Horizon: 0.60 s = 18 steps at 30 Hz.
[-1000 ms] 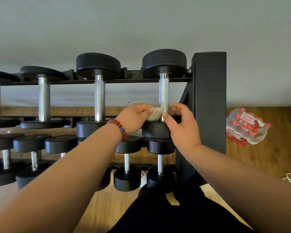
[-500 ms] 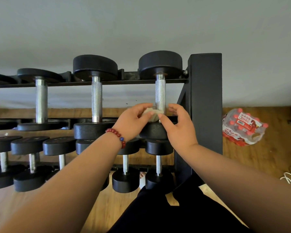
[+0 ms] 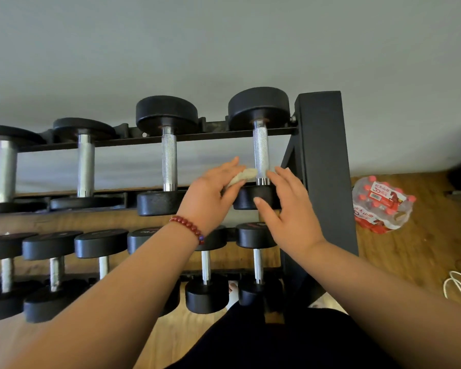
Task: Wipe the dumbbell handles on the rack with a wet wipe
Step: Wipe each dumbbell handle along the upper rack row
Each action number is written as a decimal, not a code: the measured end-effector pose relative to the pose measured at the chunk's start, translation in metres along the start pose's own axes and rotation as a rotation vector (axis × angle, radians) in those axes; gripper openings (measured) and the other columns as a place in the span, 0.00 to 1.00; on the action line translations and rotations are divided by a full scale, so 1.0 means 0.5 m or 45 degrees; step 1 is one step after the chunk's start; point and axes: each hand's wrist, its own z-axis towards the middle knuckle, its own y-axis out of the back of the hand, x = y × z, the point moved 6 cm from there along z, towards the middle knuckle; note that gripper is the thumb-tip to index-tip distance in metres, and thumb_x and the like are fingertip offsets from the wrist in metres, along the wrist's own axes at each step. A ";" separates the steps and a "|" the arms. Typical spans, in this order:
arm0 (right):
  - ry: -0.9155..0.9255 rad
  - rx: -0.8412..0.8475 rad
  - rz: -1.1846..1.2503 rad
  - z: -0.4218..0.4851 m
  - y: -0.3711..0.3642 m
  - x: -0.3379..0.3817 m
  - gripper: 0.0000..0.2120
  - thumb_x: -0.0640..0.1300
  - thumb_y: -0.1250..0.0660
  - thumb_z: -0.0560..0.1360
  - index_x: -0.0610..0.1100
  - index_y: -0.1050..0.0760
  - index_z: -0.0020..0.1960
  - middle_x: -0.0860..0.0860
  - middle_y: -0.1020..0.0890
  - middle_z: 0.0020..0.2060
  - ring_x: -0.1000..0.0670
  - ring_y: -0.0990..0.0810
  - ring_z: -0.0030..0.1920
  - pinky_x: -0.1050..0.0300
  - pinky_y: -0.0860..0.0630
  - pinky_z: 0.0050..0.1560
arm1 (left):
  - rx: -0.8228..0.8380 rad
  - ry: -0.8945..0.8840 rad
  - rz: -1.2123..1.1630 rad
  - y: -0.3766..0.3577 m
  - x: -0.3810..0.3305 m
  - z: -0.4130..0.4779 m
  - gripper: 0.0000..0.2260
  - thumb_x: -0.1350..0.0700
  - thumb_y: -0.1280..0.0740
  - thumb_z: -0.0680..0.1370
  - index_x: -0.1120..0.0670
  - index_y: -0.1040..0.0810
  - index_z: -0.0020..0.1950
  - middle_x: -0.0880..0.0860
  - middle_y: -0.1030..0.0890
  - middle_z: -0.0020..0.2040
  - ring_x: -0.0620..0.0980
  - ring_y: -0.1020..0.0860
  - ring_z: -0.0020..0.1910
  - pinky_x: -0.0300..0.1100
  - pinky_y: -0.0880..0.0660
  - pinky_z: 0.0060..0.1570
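Your left hand [image 3: 210, 193] pinches the wet wipe [image 3: 244, 176], grip clamped on it, just beside the rightmost top-row dumbbell handle [image 3: 260, 153]. Wrap it fully round the knurled steel; your right hand [image 3: 290, 211], grip apart, can steady the near head [image 3: 244, 199].

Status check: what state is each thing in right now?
Dumbbell, racked, top right.
Handle, bare.
Wipe, bunched, beside handle's near end.
Left hand, pinches wipe.
Right hand, open, thumb at dumbbell's near head.
Bottle pack, wrapped, on floor.
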 end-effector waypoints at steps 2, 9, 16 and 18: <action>0.153 0.021 -0.199 -0.016 -0.001 0.017 0.28 0.56 0.41 0.79 0.45 0.36 0.75 0.47 0.37 0.75 0.46 0.44 0.76 0.49 0.44 0.74 | -0.020 -0.171 0.256 0.000 -0.010 -0.028 0.16 0.55 0.36 0.80 0.56 0.24 0.67 0.55 0.26 0.70 0.51 0.27 0.66 0.46 0.32 0.67; 0.370 0.150 -0.460 -0.100 -0.004 0.014 0.29 0.52 0.37 0.77 0.43 0.36 0.74 0.44 0.36 0.75 0.43 0.43 0.76 0.46 0.43 0.72 | 0.022 -0.271 0.727 -0.055 -0.037 -0.136 0.18 0.54 0.42 0.78 0.59 0.22 0.63 0.58 0.21 0.64 0.57 0.21 0.61 0.57 0.24 0.60; 0.460 0.287 -0.621 -0.176 0.003 -0.017 0.28 0.51 0.35 0.77 0.42 0.34 0.74 0.43 0.34 0.73 0.41 0.40 0.75 0.46 0.43 0.72 | 0.001 -0.168 0.898 -0.105 -0.067 -0.221 0.18 0.56 0.32 0.72 0.58 0.19 0.60 0.57 0.19 0.60 0.57 0.20 0.59 0.57 0.26 0.60; 0.455 0.387 -0.619 -0.190 -0.001 -0.029 0.29 0.52 0.37 0.78 0.43 0.38 0.76 0.45 0.37 0.75 0.43 0.44 0.77 0.47 0.48 0.74 | -0.009 -0.116 0.930 -0.119 -0.073 -0.241 0.16 0.54 0.38 0.75 0.57 0.19 0.59 0.57 0.18 0.59 0.57 0.20 0.59 0.56 0.26 0.59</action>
